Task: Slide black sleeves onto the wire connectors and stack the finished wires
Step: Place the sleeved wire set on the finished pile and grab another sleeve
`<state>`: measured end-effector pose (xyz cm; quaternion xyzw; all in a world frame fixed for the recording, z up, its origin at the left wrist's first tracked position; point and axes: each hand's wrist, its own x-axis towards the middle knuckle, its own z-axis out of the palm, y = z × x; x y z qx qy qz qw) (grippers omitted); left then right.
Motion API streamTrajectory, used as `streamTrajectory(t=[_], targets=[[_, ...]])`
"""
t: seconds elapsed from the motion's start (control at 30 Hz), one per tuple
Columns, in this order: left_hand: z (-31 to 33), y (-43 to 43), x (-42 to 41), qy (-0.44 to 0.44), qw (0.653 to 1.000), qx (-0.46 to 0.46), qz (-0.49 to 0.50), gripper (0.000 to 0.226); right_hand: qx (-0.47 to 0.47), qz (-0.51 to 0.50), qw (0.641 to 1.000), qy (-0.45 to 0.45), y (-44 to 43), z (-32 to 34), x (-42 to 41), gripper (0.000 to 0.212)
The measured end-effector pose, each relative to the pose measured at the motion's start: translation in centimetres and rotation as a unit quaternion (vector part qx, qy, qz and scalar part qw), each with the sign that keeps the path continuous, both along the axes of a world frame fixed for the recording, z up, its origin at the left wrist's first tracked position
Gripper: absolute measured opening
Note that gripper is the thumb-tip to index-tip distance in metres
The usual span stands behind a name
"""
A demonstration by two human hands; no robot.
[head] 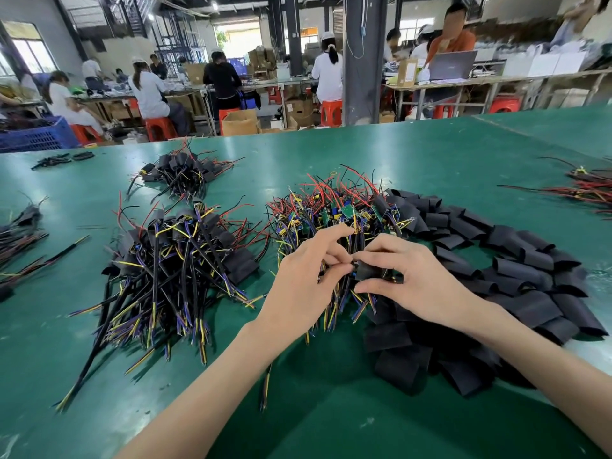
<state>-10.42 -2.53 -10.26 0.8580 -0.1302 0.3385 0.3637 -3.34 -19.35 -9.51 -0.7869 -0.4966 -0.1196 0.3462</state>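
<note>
Presently we find the left hand (308, 273) pinching a wire connector (353, 264) and fingers of the right hand (420, 279) pinching a black sleeve (372, 271) over it, toward the near edge of the counter (331, 409). We judge stray strands from the wire pile (324, 210) beneath could snag, buckling the sleeve.

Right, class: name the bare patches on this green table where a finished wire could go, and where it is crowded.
Free: the table's near strip before the piles, and its far strip behind them. Crowded: sleeved wires left, unsleeved wires centre, loose sleeves right.
</note>
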Motion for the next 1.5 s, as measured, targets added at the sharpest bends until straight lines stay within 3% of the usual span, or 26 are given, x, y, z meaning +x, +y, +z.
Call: streamTrajectory(t=[0.17,0.37,0.6,0.73,0.87,1.0,1.17,1.33,1.5], targets=[[-0.2,0.2,0.1,0.005,1.000,0.005,0.001,0.050,0.009,0.010,1.000,-0.009,0.1,-0.1,-0.2,0.038],[0.5,1.4,0.8,-0.095,0.976,0.179,0.077,0.023,0.027,-0.024,0.999,-0.001,0.0,-0.2,0.4,0.044],[3.7,5.4,-0.1,-0.210,0.952,0.119,0.187,0.016,0.116,-0.166,0.974,-0.103,-1.7,0.0,3.3,0.034],[4.6,9.9,-0.5,-0.184,0.939,0.049,0.287,0.013,0.173,-0.261,0.943,-0.109,-3.4,0.3,5.5,0.025],[3.5,14.0,-0.5,-0.080,0.908,0.066,0.406,0.016,0.195,-0.310,0.927,-0.076,-4.6,0.3,6.8,0.010],[1.9,15.7,-0.8,0.067,0.855,0.089,0.507,0.024,0.124,-0.358,0.925,-0.022,-5.3,-0.1,7.7,0.015],[1.3,15.3,-0.5,0.086,0.820,0.079,0.560,0.021,-0.054,-0.404,0.912,0.052,-5.7,-0.8,8.2,0.010],[1.2,14.7,-0.1,0.037,0.837,0.116,0.534,0.031,-0.253,-0.378,0.881,0.131,-6.0,-0.5,8.5,0.032],[0.9,13.9,0.5,0.103,0.840,0.139,0.514,0.039,-0.272,-0.344,0.883,0.169,-6.4,-0.1,8.5,0.042]])
